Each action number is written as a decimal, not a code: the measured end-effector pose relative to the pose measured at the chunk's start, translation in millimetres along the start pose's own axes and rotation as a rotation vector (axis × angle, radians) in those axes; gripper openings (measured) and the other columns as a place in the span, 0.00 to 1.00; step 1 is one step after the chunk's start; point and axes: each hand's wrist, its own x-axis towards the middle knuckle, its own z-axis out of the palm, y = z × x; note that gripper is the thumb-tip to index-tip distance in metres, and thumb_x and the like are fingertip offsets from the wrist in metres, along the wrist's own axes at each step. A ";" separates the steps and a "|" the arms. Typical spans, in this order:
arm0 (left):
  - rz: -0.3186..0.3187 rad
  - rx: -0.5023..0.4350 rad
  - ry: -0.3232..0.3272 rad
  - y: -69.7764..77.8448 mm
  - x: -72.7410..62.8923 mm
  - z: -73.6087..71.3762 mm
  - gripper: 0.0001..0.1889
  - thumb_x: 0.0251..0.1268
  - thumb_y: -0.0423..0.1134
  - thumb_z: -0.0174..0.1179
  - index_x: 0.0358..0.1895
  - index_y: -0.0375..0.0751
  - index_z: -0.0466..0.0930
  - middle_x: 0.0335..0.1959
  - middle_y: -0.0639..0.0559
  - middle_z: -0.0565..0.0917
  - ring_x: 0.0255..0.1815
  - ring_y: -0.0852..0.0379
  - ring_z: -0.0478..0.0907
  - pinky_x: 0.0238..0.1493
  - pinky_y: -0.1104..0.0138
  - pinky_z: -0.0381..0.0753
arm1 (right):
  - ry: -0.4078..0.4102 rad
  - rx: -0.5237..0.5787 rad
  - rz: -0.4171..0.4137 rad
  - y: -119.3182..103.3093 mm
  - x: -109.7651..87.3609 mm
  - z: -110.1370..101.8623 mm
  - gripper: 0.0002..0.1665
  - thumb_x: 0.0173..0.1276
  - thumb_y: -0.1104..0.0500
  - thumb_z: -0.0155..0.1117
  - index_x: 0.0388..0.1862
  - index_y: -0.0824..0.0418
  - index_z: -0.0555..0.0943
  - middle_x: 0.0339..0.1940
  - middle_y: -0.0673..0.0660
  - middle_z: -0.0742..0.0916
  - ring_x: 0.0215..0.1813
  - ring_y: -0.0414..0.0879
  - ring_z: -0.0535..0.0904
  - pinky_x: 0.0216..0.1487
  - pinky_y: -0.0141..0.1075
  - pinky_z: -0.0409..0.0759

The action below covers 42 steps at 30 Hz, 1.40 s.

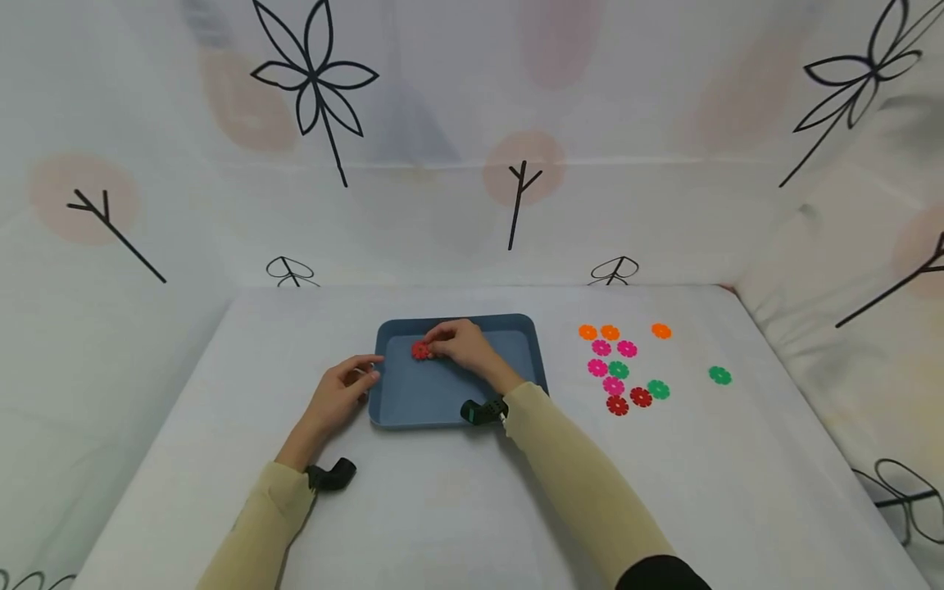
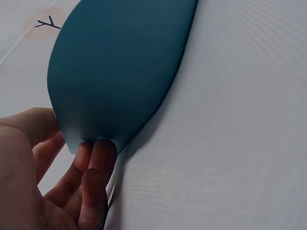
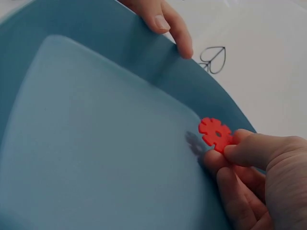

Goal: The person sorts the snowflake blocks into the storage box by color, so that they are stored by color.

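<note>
In the head view a blue-grey tray (image 1: 420,410) lies on the white cloth. My right hand (image 1: 463,344) is over its far left part and pinches a red flower-shaped disc (image 1: 420,351) between thumb and fingertips. The right wrist view shows this disc (image 3: 211,132) tilted, notched round its edge and with a small hole in the middle, close above the tray floor (image 3: 105,143). At the tray's left rim is my left hand (image 1: 345,392), its fingers loosely bent. In the left wrist view, fingertips (image 2: 103,152) touch the tray's outer wall (image 2: 115,81).
Right of the tray lie loose flower-shaped discs: orange ones (image 1: 587,332), several pink ones (image 1: 614,386), green ones (image 1: 659,389) and two red ones (image 1: 618,406). One green disc (image 1: 719,375) lies apart, farther right. Patterned cloth walls (image 1: 435,221) surround the table.
</note>
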 end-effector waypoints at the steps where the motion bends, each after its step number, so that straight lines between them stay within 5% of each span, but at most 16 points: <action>1: -0.002 0.001 0.001 0.4 -0.1 -0.4 0.18 0.74 0.34 0.58 0.61 0.29 0.77 0.45 0.40 0.77 0.34 0.56 0.77 0.32 0.62 0.79 | -0.003 -0.005 -0.001 -0.3 0.3 -0.1 0.07 0.68 0.61 0.68 0.43 0.58 0.89 0.40 0.52 0.89 0.39 0.44 0.81 0.43 0.37 0.78; 34: -0.023 0.004 0.012 4.5 -3.7 -4.1 0.18 0.74 0.34 0.58 0.61 0.28 0.77 0.44 0.39 0.77 0.35 0.59 0.76 0.34 0.61 0.80 | -0.059 -0.027 0.047 -6.6 -0.7 1.9 0.11 0.70 0.57 0.67 0.48 0.56 0.89 0.49 0.53 0.88 0.50 0.46 0.81 0.51 0.40 0.76; 42: -0.020 0.002 0.005 2.1 -2.1 -2.8 0.18 0.74 0.34 0.58 0.62 0.29 0.77 0.45 0.38 0.78 0.36 0.57 0.77 0.34 0.64 0.79 | -0.029 0.088 0.059 -4.6 1.0 -6.6 0.12 0.70 0.61 0.67 0.50 0.61 0.87 0.42 0.54 0.89 0.38 0.46 0.82 0.40 0.36 0.78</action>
